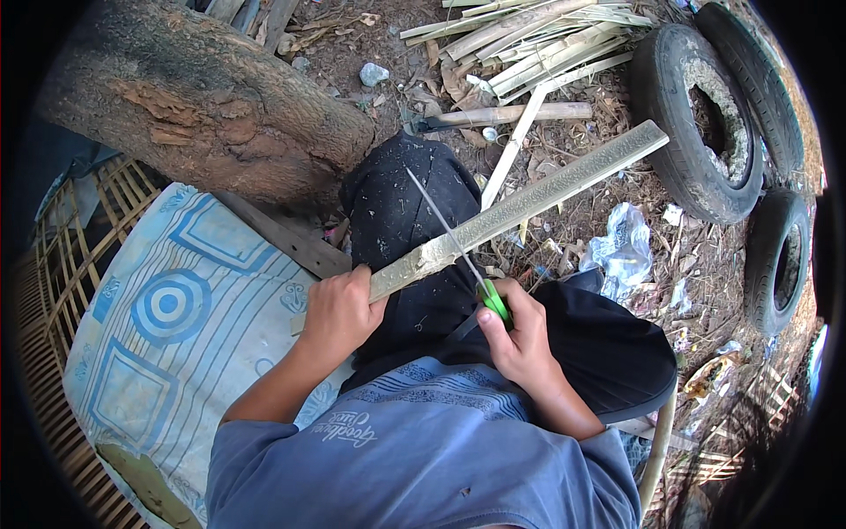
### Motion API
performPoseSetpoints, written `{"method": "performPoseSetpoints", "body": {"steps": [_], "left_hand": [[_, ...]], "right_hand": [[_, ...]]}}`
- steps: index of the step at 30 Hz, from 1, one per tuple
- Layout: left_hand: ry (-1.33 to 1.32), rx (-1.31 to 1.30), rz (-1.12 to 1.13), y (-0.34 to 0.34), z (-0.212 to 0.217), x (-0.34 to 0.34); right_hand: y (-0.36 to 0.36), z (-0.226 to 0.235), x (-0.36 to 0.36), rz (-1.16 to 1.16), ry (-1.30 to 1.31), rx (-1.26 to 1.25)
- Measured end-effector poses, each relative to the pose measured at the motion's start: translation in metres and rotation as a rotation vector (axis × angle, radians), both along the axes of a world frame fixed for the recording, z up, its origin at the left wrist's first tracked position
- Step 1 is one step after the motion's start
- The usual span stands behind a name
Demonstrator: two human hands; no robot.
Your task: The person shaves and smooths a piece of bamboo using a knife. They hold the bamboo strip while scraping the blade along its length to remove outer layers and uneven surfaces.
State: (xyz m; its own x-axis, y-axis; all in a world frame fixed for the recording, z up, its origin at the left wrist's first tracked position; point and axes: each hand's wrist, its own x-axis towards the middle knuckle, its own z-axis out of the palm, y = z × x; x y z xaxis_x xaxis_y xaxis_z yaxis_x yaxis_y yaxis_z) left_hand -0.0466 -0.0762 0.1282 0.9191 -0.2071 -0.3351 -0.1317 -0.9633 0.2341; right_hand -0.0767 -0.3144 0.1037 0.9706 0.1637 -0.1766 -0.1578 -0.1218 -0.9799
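Note:
A long split bamboo strip [546, 196] lies slantwise over my dark-trousered legs, its far end up to the right. My left hand [338, 309] is closed around its lower left part. In my right hand [520, 331] is a knife with a bright green handle [495, 302] and a long, thin blade [432, 207]. The blade crosses the strip near its middle, its tip pointing up and left past the strip's far edge. Beside the blade, a rough, pale shaved patch shows on the bamboo. Fingers hide part of the handle.
Left of me, a blue-and-white patterned mat [220, 309] covers part of a woven bamboo platform [53, 309]. A thick tree trunk [229, 106] leans at upper left. Split bamboo pieces [546, 44] lie piled ahead. Old tyres [656, 115] and a clear plastic bag [621, 242] are at right.

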Motion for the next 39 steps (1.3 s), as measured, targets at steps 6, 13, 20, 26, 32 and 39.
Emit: {"method": "performPoseSetpoints", "body": {"steps": [6, 13, 20, 26, 32, 39], "left_hand": [[0.012, 0.003, 0.019, 0.0, 0.001, 0.0], [0.013, 0.025, 0.033, -0.002, 0.005, -0.002], [0.002, 0.028, 0.03, -0.002, 0.001, -0.002], [0.004, 0.029, 0.02, -0.005, 0.004, -0.002], [-0.001, 0.039, 0.043, 0.003, 0.01, -0.002], [0.026, 0.047, 0.022, -0.004, 0.003, 0.002]], "right_hand": [[0.011, 0.005, 0.001, 0.155, -0.005, -0.152], [-0.029, -0.003, 0.012, -0.245, 0.042, -0.471], [-0.023, 0.025, 0.019, 0.016, -0.021, -0.305], [-0.002, -0.009, 0.023, 0.128, -0.175, -0.472], [-0.143, -0.045, 0.059, -0.575, -0.043, -0.654], [-0.024, 0.03, 0.049, -0.006, -0.12, -0.371]]}}
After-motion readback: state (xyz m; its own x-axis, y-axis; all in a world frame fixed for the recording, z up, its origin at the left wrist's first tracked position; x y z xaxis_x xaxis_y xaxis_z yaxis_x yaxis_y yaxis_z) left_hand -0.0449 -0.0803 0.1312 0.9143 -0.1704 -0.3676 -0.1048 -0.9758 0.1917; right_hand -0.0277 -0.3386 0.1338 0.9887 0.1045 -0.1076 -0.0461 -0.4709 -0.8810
